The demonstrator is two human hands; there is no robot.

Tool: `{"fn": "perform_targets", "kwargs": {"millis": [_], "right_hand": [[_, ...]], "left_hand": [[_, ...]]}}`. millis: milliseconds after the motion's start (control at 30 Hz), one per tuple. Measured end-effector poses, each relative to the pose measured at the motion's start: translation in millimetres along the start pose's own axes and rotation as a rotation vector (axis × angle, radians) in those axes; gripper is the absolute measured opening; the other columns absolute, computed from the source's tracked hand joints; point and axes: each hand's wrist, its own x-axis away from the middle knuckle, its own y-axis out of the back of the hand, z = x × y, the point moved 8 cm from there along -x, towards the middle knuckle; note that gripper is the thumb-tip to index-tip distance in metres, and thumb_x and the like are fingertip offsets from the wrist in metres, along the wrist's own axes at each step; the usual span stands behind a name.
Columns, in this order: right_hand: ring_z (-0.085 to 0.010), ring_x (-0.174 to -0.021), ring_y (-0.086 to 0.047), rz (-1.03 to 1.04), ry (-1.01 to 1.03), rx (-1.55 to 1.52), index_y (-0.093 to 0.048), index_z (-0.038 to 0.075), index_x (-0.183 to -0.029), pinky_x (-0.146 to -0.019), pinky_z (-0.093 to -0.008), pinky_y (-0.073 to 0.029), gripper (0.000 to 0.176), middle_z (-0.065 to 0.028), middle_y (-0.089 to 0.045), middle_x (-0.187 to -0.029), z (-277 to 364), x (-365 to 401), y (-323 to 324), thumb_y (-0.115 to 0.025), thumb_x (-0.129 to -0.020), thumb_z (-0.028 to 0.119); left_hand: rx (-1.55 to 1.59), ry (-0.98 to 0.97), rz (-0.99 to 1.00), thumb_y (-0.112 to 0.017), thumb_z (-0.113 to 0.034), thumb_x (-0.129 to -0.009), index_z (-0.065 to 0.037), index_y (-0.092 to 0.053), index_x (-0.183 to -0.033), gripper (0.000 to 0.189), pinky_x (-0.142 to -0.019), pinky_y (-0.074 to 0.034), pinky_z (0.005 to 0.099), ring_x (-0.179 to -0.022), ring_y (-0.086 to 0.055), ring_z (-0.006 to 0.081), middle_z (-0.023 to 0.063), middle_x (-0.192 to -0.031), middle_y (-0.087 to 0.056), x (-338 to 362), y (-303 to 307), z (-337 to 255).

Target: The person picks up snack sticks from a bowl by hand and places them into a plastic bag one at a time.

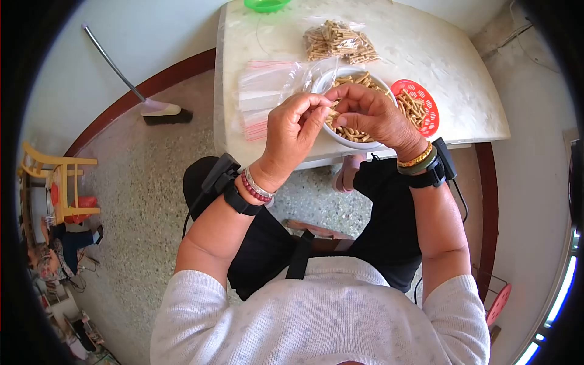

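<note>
A tan stick sits above the white bowl, pinched in the left hand; the right hand curls close, its grip unclear. A slack pinch could drop the stick. At the bowl's three o'clock, a wrist bump could tip the red basket; at nine, a forearm could scatter plastic bags.
</note>
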Motion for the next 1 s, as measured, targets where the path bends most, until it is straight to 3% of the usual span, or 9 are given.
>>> {"fn": "perform_targets", "kwargs": {"millis": [233, 400, 467, 567, 1000], "right_hand": [[-0.0069, -0.093, -0.055, -0.196, 0.071, -0.08, -0.059, 0.001, -0.115, -0.084, -0.0233, -0.045, 0.028, 0.0001, -0.062, -0.097, 11, 8, 17, -0.057, -0.096, 0.021], [-0.0071, -0.093, -0.056, -0.192, 0.076, -0.023, -0.06, 0.002, -0.11, -0.084, -0.0228, -0.046, 0.025, 0.0002, -0.063, -0.096, 15, 10, 16, -0.06, -0.094, 0.02], [-0.0062, -0.089, -0.057, -0.17, 0.027, -0.192, -0.061, 0.002, -0.105, -0.079, -0.0214, -0.047, 0.02, 0.0006, -0.063, -0.094, 13, 9, 10, -0.065, -0.091, 0.015], [-0.0054, -0.085, -0.058, -0.155, 0.03, -0.201, -0.06, 0.003, -0.102, -0.074, -0.0202, -0.047, 0.019, 0.0013, -0.062, -0.092, 9, 7, 12, -0.068, -0.088, 0.012], [-0.0045, -0.078, -0.055, -0.196, -0.007, -0.096, -0.062, 0.002, -0.097, -0.07, -0.0191, -0.045, 0.016, 0.0019, -0.062, -0.084, 4, 9, 18, -0.065, -0.091, 0.016]], "left_hand": [[0.187, 0.149, -0.098, -0.059, -0.01, -0.095, 0.0, -0.063, -0.096, 0.01, -0.055, -0.04, 0.016, -0.062, -0.048, 0.0007, -0.0032, -0.073, -0.059, -3, 14, 4], [0.229, 0.128, -0.111, -0.059, -0.01, -0.094, -0.001, -0.062, -0.098, 0.011, -0.056, -0.04, 0.0158, -0.062, -0.047, 0.0014, -0.0038, -0.072, -0.057, -3, 16, 1], [0.217, 0.113, -0.104, -0.058, -0.011, -0.095, -0.001, -0.062, -0.099, 0.011, -0.057, -0.04, 0.0159, -0.063, -0.047, 0.0018, -0.0032, -0.074, -0.057, -2, 16, 1], [0.208, 0.09, -0.104, -0.058, -0.01, -0.095, -0.001, -0.062, -0.099, 0.011, -0.058, -0.04, 0.016, -0.064, -0.048, 0.0018, -0.0028, -0.076, -0.057, -3, 17, -1], [0.019, -0.022, -0.117, -0.062, -0.006, -0.09, 0.0, -0.062, -0.092, 0.006, -0.06, -0.045, 0.0231, -0.065, -0.055, 0.0104, 0.0049, -0.079, -0.06, -1, 19, -8]]}}
